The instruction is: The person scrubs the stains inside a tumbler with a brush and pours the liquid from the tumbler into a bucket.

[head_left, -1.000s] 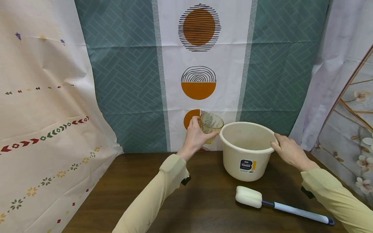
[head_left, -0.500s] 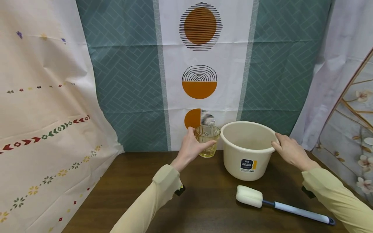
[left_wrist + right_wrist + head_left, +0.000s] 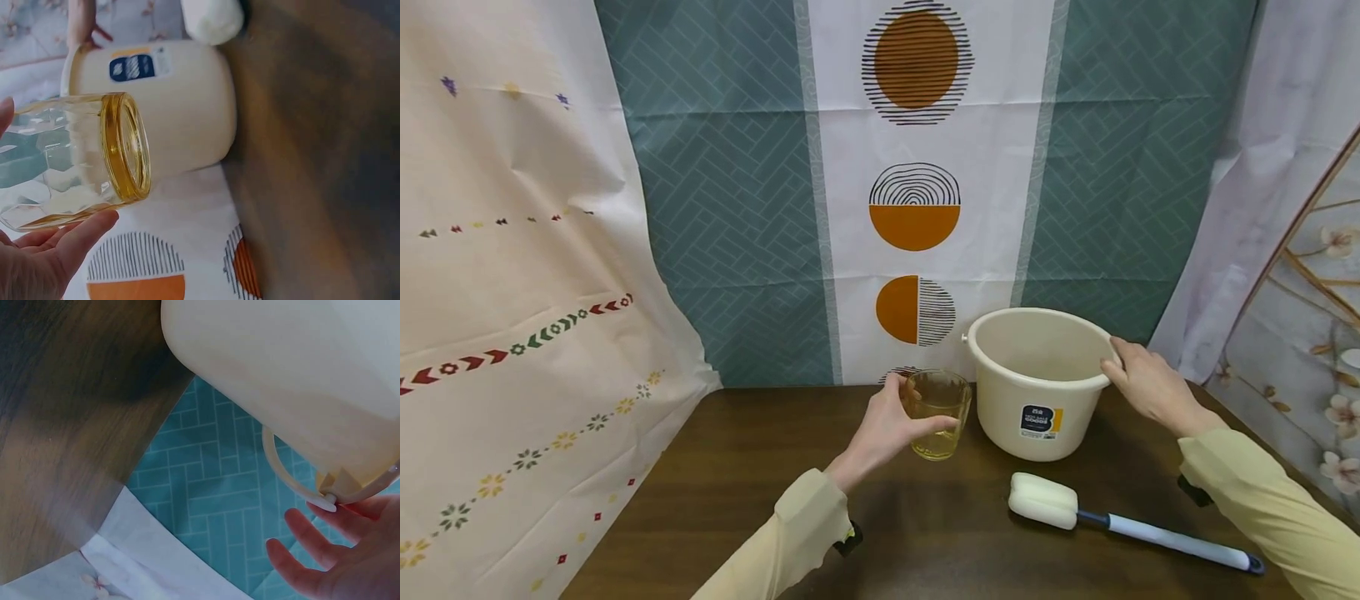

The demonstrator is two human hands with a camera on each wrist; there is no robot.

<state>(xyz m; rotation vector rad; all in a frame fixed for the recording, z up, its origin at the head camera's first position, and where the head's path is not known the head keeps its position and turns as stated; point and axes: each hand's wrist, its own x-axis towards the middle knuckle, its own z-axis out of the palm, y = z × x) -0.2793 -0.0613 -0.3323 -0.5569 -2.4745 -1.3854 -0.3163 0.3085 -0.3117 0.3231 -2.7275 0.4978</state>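
My left hand (image 3: 883,429) grips a yellow-tinted drinking glass (image 3: 937,408) between thumb and fingers, upright, just left of a cream plastic bucket (image 3: 1037,408). The left wrist view shows the thick amber base of the glass (image 3: 122,147) and its faceted side, with nothing under the base. My right hand (image 3: 1152,387) holds the bucket's right rim, thumb over the inner edge. Seen from the right wrist, the fingers (image 3: 309,540) lie outside the rim beside the pivot of the bucket's handle (image 3: 281,469); the thumb is hidden there.
In front of the bucket lies a bottle brush (image 3: 1045,500) with a white sponge head and pale blue handle. The dark wooden table (image 3: 722,492) meets a green and white patterned curtain (image 3: 745,208) behind. Patterned cloths hang at both sides.
My left hand has come down and nearer with the glass, from beside the bucket's rim to lower beside its wall; the glass now stands more upright. The right hand stays on the rim.
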